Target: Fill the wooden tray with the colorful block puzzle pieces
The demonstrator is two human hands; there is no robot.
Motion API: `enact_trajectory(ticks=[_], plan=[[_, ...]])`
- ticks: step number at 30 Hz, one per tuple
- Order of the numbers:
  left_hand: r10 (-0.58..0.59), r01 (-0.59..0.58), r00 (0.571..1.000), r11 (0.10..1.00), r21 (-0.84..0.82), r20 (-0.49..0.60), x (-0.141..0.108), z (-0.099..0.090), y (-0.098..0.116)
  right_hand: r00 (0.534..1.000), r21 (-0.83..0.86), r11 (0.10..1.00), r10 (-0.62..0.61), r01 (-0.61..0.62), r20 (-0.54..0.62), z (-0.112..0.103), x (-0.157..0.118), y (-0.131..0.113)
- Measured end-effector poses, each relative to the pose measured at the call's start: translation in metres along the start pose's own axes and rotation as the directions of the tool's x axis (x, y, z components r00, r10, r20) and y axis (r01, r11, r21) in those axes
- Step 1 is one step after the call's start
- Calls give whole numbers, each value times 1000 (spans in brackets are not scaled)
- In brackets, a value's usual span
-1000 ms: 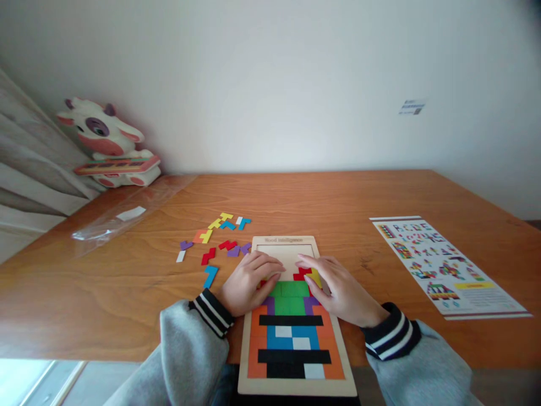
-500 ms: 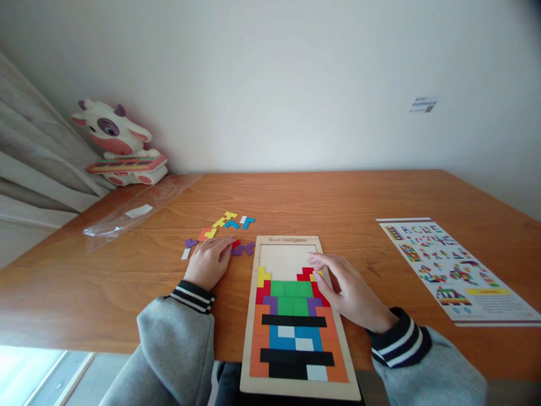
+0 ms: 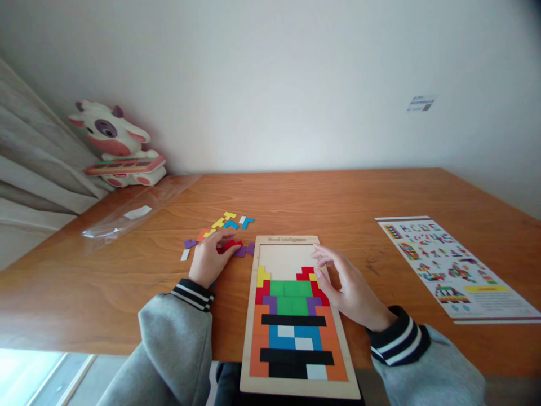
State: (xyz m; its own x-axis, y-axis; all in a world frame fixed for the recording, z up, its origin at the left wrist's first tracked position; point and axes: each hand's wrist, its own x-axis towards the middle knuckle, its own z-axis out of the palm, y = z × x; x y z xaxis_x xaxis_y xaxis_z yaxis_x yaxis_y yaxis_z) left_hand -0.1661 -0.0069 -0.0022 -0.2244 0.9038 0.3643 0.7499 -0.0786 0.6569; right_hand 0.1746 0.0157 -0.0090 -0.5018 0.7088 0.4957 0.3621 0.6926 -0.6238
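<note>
My left hand (image 3: 210, 258) is at the loose pieces left of the board, its thumb and fingers around a red puzzle piece (image 3: 229, 245). Purple pieces (image 3: 240, 251) lie just beyond the thumb. My right hand (image 3: 344, 282) is over the right edge of the wooden puzzle board (image 3: 287, 240), fingers apart and holding nothing. Coloured pieces fill the board's lower and middle part, among them green pieces (image 3: 291, 297), black bars (image 3: 293, 320) and blue pieces (image 3: 313, 332). A yellow piece (image 3: 262, 277) and a red piece (image 3: 305, 274) top the sides, with bare wood above.
Yellow (image 3: 229, 216), blue (image 3: 247, 223) and white pieces (image 3: 185, 255) lie around my left hand. A printed pattern sheet (image 3: 456, 270) is at the right. A clear plastic bag (image 3: 127, 220) and a cow toy keyboard (image 3: 122, 146) are at the left, near the wall.
My left hand has shifted slightly right, and its thumb and fingers have spread around the red piece. My right hand has barely moved.
</note>
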Motion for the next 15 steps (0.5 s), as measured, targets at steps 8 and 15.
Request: enact_trajectory(ticks=[8,15], plan=[[96,-97,995,965,-242,-16,-8,19,37,999,-44,998,-35,36,23,-1,3,-4],[277,-205,905,949,-239,322,-5,49,72,997,-119,990,-71,69,-12,-5,6,-5]])
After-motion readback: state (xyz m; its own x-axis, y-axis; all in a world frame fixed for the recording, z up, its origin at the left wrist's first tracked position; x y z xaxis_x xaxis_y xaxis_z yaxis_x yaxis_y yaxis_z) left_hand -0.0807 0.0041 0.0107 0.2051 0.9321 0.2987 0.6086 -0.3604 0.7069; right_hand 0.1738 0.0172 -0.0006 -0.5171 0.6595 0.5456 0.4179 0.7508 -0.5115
